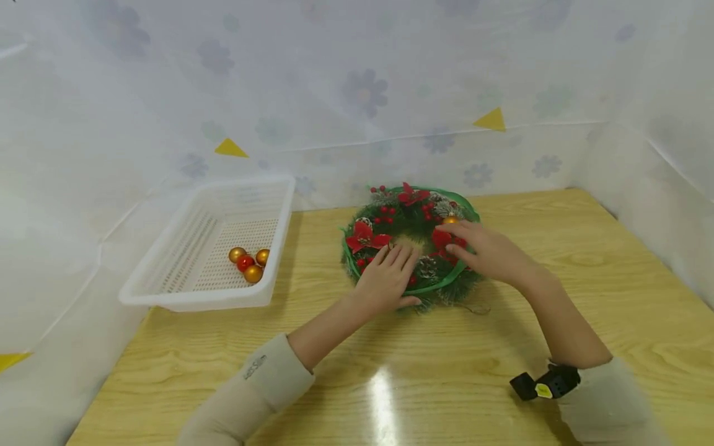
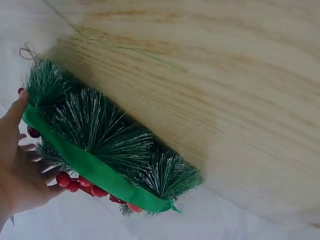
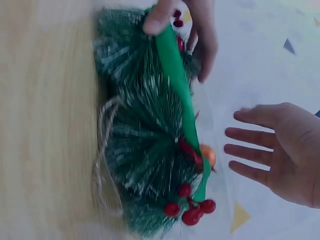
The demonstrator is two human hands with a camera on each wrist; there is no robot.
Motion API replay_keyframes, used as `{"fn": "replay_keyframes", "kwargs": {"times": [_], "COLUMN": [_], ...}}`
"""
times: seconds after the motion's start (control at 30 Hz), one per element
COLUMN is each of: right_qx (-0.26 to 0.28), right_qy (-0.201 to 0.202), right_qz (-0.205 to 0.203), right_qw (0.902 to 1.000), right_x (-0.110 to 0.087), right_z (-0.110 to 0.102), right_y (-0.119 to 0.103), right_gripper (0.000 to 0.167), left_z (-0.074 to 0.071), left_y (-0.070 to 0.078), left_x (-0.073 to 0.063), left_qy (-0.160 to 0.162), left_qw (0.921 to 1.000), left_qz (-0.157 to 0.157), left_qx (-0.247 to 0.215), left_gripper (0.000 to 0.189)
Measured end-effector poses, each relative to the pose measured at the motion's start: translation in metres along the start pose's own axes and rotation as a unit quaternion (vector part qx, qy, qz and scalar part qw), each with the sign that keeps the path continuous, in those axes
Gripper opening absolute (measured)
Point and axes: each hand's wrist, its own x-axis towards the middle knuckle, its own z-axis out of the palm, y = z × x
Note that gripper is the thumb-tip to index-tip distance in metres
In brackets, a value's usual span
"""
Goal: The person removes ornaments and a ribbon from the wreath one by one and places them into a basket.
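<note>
A Christmas wreath [image 1: 446, 290] of frosted green sprigs lies on the table, trimmed with red poinsettias [image 1: 366, 238], berries and pine cones. Green ribbon [image 2: 95, 170] runs around its side. At the wreath's near side, my left hand [image 1: 387, 279] lays nearly straight fingers across the top, its thumb at the ribbon. Over the right part hovers my right hand [image 1: 491, 254]. Its fingers are extended, and a gap shows between them and the wreath in the right wrist view. A gold bauble [image 1: 450, 219] sits in the wreath beyond the right fingertips.
A white plastic basket [image 1: 195, 300] stands left of the wreath, holding several gold baubles [image 1: 253, 274] and a red bauble [image 1: 244, 263]. A thin twine loop [image 3: 102, 160] trails from the wreath's near edge. White flowered sheeting [image 1: 334, 80] encloses the table [image 1: 446, 371] at the back and sides.
</note>
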Motion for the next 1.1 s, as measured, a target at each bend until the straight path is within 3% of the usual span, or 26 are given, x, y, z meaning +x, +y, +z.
{"fn": "replay_keyframes", "kwargs": {"times": [0.17,0.3,0.47,0.67,0.83,1.1], "right_qx": [0.014,0.034,0.032,0.037,0.038,0.006], "right_qy": [0.039,0.019,-0.026,-0.053,-0.063,-0.058], "right_qz": [0.017,0.021,0.035,0.073,0.058,0.056], "right_qw": [0.9990,0.9990,0.9985,0.9952,0.9956,0.9967], "right_x": [0.023,0.038,0.046,0.045,0.038,0.023], "right_z": [-0.008,-0.006,-0.002,-0.001,-0.002,0.000], "right_y": [0.034,0.060,0.079,0.081,0.076,0.063], "right_gripper": [0.053,0.066,0.066,0.065,0.067,0.068], "left_z": [0.006,0.010,0.012,0.016,0.019,0.028], "left_y": [0.001,-0.001,-0.004,-0.015,-0.031,-0.057], "left_x": [0.000,0.000,0.002,0.001,-0.007,-0.014], "left_qy": [0.026,0.047,0.056,0.062,0.062,0.044], "left_qw": [0.9996,0.9986,0.9976,0.9958,0.9934,0.9937], "left_qz": [0.012,0.022,0.040,0.066,0.088,0.094], "left_qx": [0.009,0.009,0.003,-0.017,-0.037,-0.042], "left_gripper": [0.091,0.088,0.085,0.084,0.082,0.082]}}
